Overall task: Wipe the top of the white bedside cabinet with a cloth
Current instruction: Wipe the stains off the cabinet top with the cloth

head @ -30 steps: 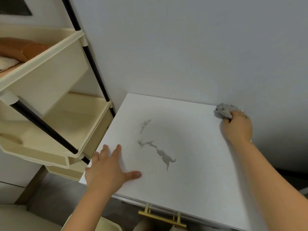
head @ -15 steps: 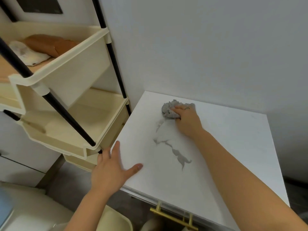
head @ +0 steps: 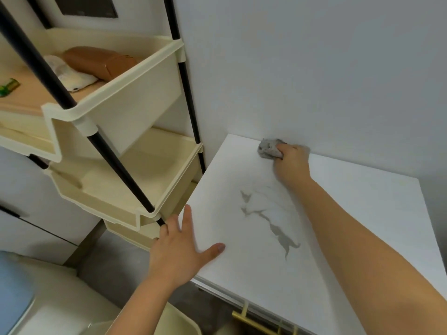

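Note:
The white bedside cabinet top fills the right half of the view, against a pale wall. A grey smear runs across its middle, with fainter streaks above it. My right hand grips a crumpled grey cloth and presses it on the top near the back edge, toward the left corner. My left hand lies flat with spread fingers on the cabinet's front left corner, thumb on the top.
A cream tiered shelf rack with black poles stands close to the cabinet's left side, holding a brown pouch and a white item. A gold drawer handle shows below the front edge. Pale furniture sits at the lower left.
My right hand swept the cloth from the back right corner leftward across the smear, then up to the back edge near the left corner. The left hand stayed on the front corner.

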